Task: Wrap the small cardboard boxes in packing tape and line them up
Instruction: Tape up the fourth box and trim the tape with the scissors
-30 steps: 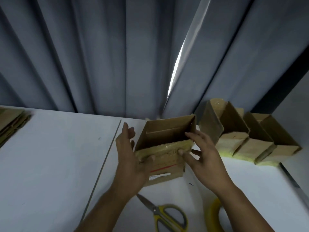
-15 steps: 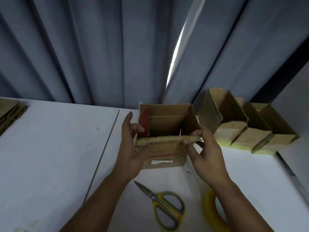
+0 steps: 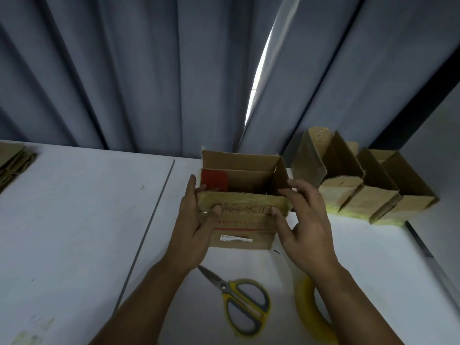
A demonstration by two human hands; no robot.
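An open small cardboard box (image 3: 242, 227) stands upright on the white table (image 3: 74, 220), its near top edge wrapped in yellowish tape. My left hand (image 3: 196, 225) grips its left side, thumb on the taped front. My right hand (image 3: 305, 225) holds the right side, thumb pressing the tape and fingers over the corner. A row of three taped open boxes (image 3: 361, 185) leans together at the back right. The yellow tape roll (image 3: 310, 312) lies near my right forearm, partly hidden by it.
Yellow-handled scissors (image 3: 239, 300) lie on the table in front of the box, between my arms. A stack of flat cardboard (image 3: 12, 163) sits at the far left edge. Grey curtains (image 3: 149, 70) hang behind the table. A seam (image 3: 149, 235) runs down the tabletop.
The box has been tipped from leaning away to standing upright with its opening up, and both hands shifted to grip its sides at the taped rim.
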